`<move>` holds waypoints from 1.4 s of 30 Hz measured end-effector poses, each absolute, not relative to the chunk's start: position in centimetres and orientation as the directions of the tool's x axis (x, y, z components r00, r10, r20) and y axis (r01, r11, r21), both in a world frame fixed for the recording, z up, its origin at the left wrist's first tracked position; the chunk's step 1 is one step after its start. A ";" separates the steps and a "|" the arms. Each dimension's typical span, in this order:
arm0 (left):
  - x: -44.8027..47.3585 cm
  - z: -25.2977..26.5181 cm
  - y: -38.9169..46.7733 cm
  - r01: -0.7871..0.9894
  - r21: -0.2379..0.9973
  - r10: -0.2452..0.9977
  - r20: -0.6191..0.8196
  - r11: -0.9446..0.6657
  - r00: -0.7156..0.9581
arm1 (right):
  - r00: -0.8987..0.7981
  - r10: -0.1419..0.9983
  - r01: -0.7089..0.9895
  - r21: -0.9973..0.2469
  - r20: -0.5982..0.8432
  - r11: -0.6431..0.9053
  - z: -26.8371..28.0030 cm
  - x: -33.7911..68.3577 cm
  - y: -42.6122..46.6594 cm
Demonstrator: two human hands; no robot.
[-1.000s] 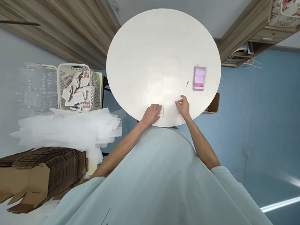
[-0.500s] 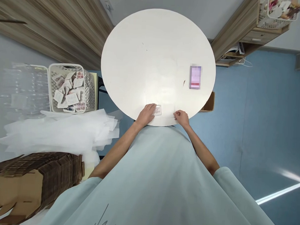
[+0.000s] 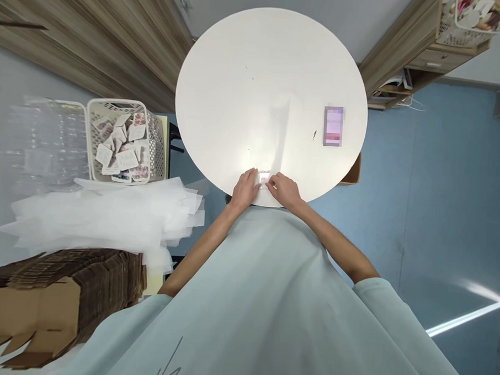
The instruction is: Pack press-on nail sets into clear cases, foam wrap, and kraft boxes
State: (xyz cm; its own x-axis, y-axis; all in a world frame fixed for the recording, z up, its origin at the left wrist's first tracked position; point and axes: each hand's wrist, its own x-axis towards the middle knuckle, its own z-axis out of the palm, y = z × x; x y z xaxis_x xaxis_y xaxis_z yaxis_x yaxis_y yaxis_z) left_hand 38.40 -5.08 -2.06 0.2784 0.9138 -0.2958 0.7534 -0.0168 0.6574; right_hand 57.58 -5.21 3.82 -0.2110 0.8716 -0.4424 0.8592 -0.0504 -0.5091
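One pack (image 3: 264, 177) lies on a table (image 3: 221, 98) between left hand (image 3: 245, 187), fingers outstretched, and curled right hand (image 3: 285, 190), its grip unclear.

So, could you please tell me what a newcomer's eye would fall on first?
Probably the white round table, centre, with the left hand and right hand at a small clear pack by its near edge. A pixelated, phone-like device lies toward its right side. Left of the table, a white perforated basket holds jumbled packs.
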 end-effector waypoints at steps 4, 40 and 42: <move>38.1 -1.6 -5.0 0.685 0.691 0.902 -0.417 0.233 0.113 | -0.316 0.797 0.899 -0.430 -0.514 0.080 2.4 54.9 -5.1; 39.5 -3.9 -3.7 0.851 0.493 0.951 -0.308 0.181 -0.024 | 0.084 0.769 0.637 -0.560 -0.633 -0.530 -1.5 56.9 -4.6; 39.1 -4.0 -4.0 0.823 0.568 0.978 -0.171 -0.002 0.120 | 0.070 0.760 0.610 -0.575 -0.646 -0.545 -1.6 57.1 -4.6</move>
State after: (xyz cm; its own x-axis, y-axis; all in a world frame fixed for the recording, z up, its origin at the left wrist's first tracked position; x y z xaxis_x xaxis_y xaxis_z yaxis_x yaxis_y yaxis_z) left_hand 39.07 -3.99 -4.03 0.1196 0.9781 -0.1705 0.8230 -0.0016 0.5680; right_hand 57.13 -4.62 -1.55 0.0698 0.7600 -0.6461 0.6097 -0.5451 -0.5754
